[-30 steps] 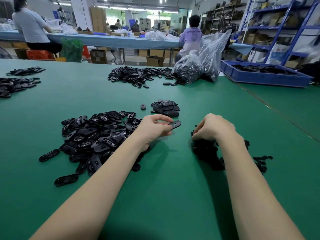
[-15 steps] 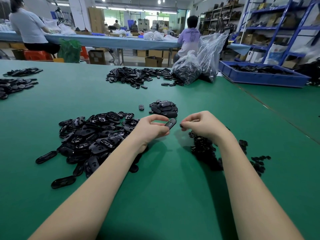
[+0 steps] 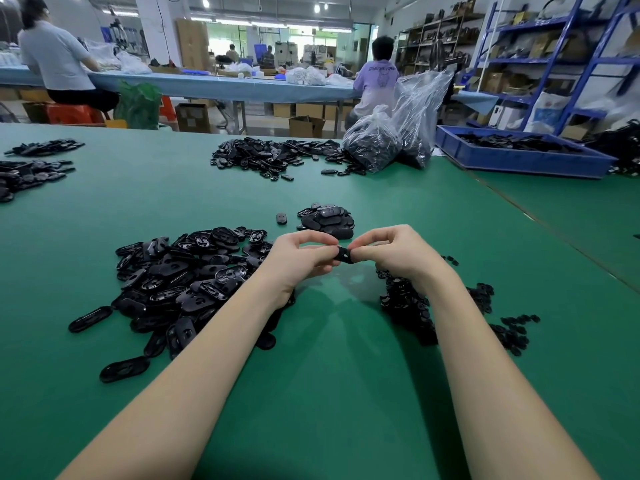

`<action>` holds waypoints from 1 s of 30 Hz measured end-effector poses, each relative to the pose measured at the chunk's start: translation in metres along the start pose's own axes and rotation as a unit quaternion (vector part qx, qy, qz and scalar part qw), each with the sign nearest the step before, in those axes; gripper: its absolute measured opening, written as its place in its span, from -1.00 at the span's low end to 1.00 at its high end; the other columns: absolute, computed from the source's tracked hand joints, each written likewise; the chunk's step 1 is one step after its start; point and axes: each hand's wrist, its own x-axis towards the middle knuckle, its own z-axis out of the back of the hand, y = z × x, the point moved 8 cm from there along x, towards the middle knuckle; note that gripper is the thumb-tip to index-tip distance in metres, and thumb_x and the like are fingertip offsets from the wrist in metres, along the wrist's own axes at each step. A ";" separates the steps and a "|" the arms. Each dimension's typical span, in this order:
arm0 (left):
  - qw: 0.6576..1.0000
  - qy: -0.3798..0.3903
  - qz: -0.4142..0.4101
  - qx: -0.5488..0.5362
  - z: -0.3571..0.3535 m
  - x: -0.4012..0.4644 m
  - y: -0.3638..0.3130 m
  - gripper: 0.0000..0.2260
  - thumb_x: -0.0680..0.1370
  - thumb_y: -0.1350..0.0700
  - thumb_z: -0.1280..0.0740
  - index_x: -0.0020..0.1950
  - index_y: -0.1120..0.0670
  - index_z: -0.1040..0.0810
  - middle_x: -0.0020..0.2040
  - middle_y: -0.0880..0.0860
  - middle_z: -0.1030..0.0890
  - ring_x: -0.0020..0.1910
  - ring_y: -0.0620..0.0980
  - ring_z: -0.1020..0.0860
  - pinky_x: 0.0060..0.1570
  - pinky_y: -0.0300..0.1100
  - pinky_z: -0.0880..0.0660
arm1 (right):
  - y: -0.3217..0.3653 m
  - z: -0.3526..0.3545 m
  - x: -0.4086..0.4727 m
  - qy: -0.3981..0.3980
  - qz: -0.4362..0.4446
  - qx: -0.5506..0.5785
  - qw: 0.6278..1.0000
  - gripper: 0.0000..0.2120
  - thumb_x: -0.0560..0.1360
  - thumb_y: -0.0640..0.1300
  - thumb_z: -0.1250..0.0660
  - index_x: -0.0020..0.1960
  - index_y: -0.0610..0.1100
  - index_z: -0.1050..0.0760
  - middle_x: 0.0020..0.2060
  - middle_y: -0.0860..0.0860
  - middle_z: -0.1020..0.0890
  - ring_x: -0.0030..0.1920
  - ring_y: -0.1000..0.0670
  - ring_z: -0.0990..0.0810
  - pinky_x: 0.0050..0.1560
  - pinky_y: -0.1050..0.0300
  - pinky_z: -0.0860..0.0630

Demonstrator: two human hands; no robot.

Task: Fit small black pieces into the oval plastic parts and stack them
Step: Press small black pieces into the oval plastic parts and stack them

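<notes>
My left hand [image 3: 298, 259] and my right hand [image 3: 391, 252] meet above the green table [image 3: 329, 393], both pinching one black oval part [image 3: 344, 255] between thumb and fingers. Whether a small piece sits in it is hidden by the fingers. A big loose heap of oval parts [image 3: 187, 282] lies to the left of my left forearm. Small black pieces [image 3: 408, 303] are piled under and beside my right wrist. Just beyond my hands stands a small stack of oval parts [image 3: 327, 220].
One lone part [image 3: 282, 218] lies left of the stack. Farther back lie another heap [image 3: 273, 155], two clear bags of parts [image 3: 391, 140] and a blue tray [image 3: 519, 155]. More parts lie at the far left [image 3: 31, 171]. People sit at a blue bench behind.
My right hand rose from the pile of small pieces and came left to my left hand. Both hands now pinch the oval part that the left hand held alone.
</notes>
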 end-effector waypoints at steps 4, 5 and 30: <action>1.000 0.008 -0.006 -0.003 -0.002 0.000 -0.001 -0.91 0.54 0.29 -0.43 0.03 0.21 -0.66 -0.12 0.20 -0.70 -0.18 -0.02 -0.67 -0.20 -0.33 -0.57 | 0.000 -0.002 0.000 -0.004 0.000 -0.009 1.000 -0.94 0.39 -0.11 -0.57 -0.17 -0.05 -0.72 -0.34 0.03 -0.59 -0.42 0.06 -0.34 -0.45 0.28 -0.30; 1.000 0.009 -0.007 -0.007 -0.002 0.000 -0.001 -0.91 0.53 0.29 -0.44 0.03 0.21 -0.66 -0.12 0.19 -0.70 -0.18 -0.02 -0.67 -0.19 -0.33 -0.57 | 0.000 -0.002 0.001 -0.003 0.000 -0.006 1.000 -0.94 0.39 -0.10 -0.57 -0.17 -0.05 -0.72 -0.34 0.03 -0.60 -0.41 0.06 -0.34 -0.43 0.26 -0.30; 0.986 0.054 0.074 -0.137 -0.003 -0.001 0.000 -0.92 0.58 0.31 -0.36 -0.01 0.18 -0.63 -0.11 0.12 -0.67 -0.19 0.00 -0.64 -0.12 -0.26 -0.63 | -0.011 -0.013 -0.003 0.036 -0.024 0.089 0.995 -0.74 0.32 0.21 -0.60 -0.09 0.10 -0.74 -0.14 0.11 -0.76 -0.28 0.04 -0.40 -0.28 0.18 -0.28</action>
